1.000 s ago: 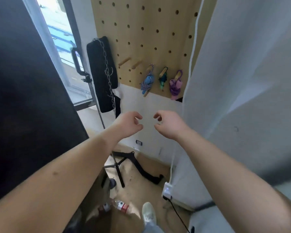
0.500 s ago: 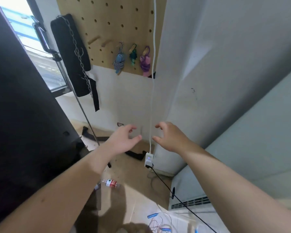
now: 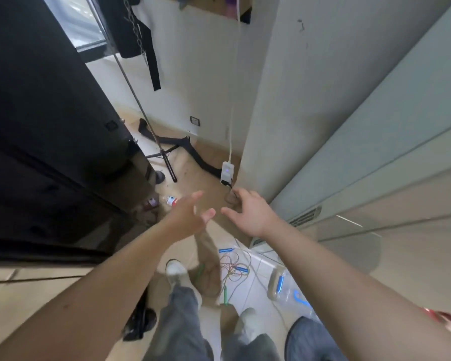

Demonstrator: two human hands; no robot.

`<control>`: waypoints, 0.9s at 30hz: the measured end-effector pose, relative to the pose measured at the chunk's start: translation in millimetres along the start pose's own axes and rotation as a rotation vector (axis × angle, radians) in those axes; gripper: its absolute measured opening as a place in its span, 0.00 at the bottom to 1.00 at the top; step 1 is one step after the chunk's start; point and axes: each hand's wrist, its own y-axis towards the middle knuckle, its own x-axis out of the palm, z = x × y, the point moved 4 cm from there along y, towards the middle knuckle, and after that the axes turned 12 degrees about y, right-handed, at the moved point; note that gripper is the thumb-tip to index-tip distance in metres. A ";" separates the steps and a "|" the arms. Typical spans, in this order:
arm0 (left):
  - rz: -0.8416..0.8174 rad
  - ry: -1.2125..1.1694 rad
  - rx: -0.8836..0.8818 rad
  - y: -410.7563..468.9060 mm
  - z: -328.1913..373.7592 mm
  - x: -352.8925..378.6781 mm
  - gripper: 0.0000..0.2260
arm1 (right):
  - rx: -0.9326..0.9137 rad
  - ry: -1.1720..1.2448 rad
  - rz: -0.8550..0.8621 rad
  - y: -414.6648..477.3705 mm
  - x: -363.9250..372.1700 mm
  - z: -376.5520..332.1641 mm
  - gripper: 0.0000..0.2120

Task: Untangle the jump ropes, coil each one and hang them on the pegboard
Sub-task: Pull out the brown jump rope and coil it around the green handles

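Both arms stretched forward and down over the floor. Left hand: fingers straight and spread, grip released, holding nothing. Right hand: fingers loosely curved, thumb out, grip also released and empty. The two hands are near each other but apart, neither touching anything.

Landmark: white power strip lying on the floor at the foot of the wall corner, with a white cable running up from it.

- Hands hover just nearer the person than the power strip, the right fingertips almost over it in this view.
- Jump ropes lie in a loose tangle on the floor, well nearer the person than the power strip and below the hands, thin red, yellow and green cords crossing. Blue handles and a green handle show in and around the heap. Not coiled.
- Person's pale shoes stand just beside the tangle.
- Pegboard: only its lower edge shows, high on the wall above the power strip; a purple bundle hangs there, blurred.
- Small water bottle lies left of the power strip, by the black cabinet.
- Black stand legs are splayed left of the strip, near the wall.
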 end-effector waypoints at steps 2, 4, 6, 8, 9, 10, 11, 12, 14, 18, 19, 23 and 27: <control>-0.038 0.012 -0.040 -7.7 -13.4 29.4 0.29 | 0.034 0.010 -0.061 -9.3 22.1 22.4 0.37; -0.046 0.044 -0.049 -10.9 -27.5 53.8 0.28 | 0.057 0.020 -0.087 -14.9 42.3 45.5 0.36; -0.062 0.068 -0.051 -9.0 -41.6 76.4 0.27 | 0.082 0.028 -0.095 -16.8 62.6 68.8 0.36; -0.074 0.051 -0.047 -0.3 -56.3 99.0 0.26 | 0.118 0.032 -0.107 -12.7 84.6 92.8 0.36; -0.084 0.051 -0.046 6.6 -65.4 111.7 0.26 | 0.139 0.034 -0.115 -7.8 97.1 106.6 0.35; -0.086 0.054 -0.043 16.1 -76.0 125.6 0.26 | 0.156 0.034 -0.127 -1.3 110.3 120.9 0.35; -0.091 0.066 -0.045 27.5 -88.6 140.8 0.26 | 0.173 0.029 -0.139 7.0 124.6 136.5 0.35; -0.096 0.070 -0.050 40.7 -102.5 157.7 0.26 | 0.185 0.022 -0.150 16.5 139.7 152.8 0.35; -0.129 0.086 -0.090 67.6 -133.0 195.3 0.26 | 0.203 0.011 -0.163 38.6 172.1 187.3 0.34; -0.191 0.102 -0.147 125.7 -192.0 279.6 0.26 | 0.253 -0.030 -0.205 83.0 243.7 261.7 0.32; -0.212 0.102 -0.163 140.0 -206.5 301.4 0.26 | 0.256 -0.054 -0.221 94.4 263.5 281.5 0.32; -0.237 0.056 -0.237 195.0 -261.3 382.6 0.25 | 0.278 -0.113 -0.299 140.7 338.1 352.4 0.32; -0.283 -0.016 -0.280 244.7 -308.1 460.0 0.23 | 0.345 -0.119 -0.377 182.1 405.4 416.5 0.36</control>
